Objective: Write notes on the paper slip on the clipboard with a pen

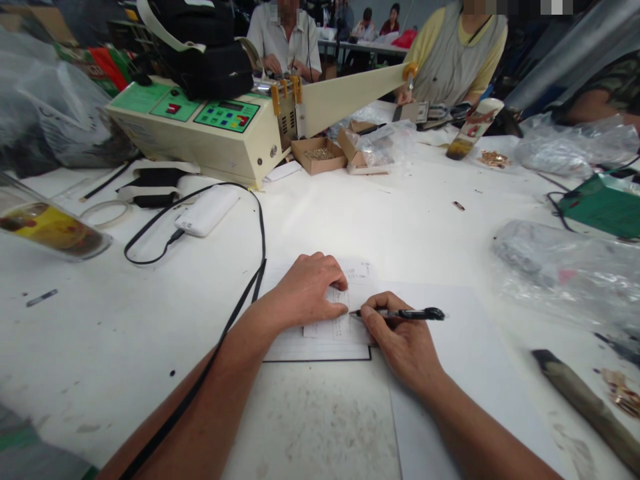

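Observation:
Between my hands lies a small written sheet of paper (344, 328), on top of a larger sheet with a black edge line (320, 353). My right hand (400, 340) grips a black pen (415, 313), its tip touching or just above the small sheet. Resting on the left part of the papers is my left hand (313, 290), thumb and fingers apart and curved, with nothing held. Under my right forearm spreads a large blank white sheet (460, 333). A black cord (233, 317) runs across my left forearm to a white power bank (207, 212).
A beige machine with a green panel (200, 133) stands at the back left, a black bag (205, 60) on it. Nearby are a cardboard box of small parts (319, 157), a glass (55, 223), a cup (473, 130) and plastic bags (565, 267). Two people sit opposite.

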Demonstrator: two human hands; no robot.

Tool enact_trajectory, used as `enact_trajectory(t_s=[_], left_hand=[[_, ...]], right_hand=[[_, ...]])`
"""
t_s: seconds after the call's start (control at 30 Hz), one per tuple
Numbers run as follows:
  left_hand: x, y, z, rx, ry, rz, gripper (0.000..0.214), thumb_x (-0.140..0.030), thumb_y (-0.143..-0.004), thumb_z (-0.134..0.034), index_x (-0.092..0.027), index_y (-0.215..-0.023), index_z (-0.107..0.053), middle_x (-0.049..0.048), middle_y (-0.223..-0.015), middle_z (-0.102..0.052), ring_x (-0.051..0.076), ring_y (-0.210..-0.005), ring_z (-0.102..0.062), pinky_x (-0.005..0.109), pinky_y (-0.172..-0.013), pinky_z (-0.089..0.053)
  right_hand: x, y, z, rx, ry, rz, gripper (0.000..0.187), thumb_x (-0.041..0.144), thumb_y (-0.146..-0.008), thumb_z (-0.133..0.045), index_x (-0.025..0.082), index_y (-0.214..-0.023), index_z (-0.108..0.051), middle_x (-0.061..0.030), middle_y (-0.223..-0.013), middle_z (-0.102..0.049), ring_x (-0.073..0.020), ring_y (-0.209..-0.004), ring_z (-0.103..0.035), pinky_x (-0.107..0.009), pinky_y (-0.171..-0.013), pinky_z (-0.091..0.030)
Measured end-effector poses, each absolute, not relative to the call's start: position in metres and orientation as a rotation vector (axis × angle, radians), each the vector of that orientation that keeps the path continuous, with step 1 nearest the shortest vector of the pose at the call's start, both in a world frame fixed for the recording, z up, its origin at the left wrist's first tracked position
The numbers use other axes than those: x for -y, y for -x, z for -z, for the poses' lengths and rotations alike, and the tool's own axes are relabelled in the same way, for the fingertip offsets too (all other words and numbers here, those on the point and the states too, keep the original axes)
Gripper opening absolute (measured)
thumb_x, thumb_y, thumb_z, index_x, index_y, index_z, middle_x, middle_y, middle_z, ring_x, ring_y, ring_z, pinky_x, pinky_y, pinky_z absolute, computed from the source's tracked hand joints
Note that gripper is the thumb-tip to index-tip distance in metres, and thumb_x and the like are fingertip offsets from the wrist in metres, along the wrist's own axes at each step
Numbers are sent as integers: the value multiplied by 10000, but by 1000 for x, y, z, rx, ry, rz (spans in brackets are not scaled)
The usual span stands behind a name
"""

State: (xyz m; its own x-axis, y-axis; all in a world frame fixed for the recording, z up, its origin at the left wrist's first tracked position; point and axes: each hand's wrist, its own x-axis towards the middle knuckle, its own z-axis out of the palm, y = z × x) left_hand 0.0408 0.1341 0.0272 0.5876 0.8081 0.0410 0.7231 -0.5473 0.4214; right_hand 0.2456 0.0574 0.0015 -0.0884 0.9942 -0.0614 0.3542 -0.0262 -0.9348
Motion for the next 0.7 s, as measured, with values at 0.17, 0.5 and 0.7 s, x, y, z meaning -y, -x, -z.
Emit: enact_trajectory(t_s=[0.17,0.5,0.7], left_hand=[[-134,-41,-27,-1231,-2458,-343,237,-326,-731,-844,-254,-925,-727,-9,-1033,-703,254,-1039,-624,412,-925,-450],[-133,-39,-25,-1234,-2465,-341,236,-340,-737,-837,-253,-925,-725,-12,-1030,-699,252,-1040,-621,420,-929,-445],[-134,-41,-25,-1229,-2462,-345,244,-340,-733,-843,-251,-930,-729,-10,-1032,-701,253,-1034,-623,416,-926,-446]], right_hand=[[-57,-246,-1,1516,1452,-1138,232,403,-979,-593,216,-845,-625,36,-649,-495,-146,-598,-452,-272,-551,-375],[-58,-245,-3,1519,1440,-1137,227,389,-981,-604,216,-836,-624,40,-660,-491,-139,-606,-434,-272,-557,-360],[-57,-245,-2,1523,1452,-1119,218,376,-978,-605,215,-833,-626,42,-659,-493,-137,-607,-437,-273,-563,-364]])
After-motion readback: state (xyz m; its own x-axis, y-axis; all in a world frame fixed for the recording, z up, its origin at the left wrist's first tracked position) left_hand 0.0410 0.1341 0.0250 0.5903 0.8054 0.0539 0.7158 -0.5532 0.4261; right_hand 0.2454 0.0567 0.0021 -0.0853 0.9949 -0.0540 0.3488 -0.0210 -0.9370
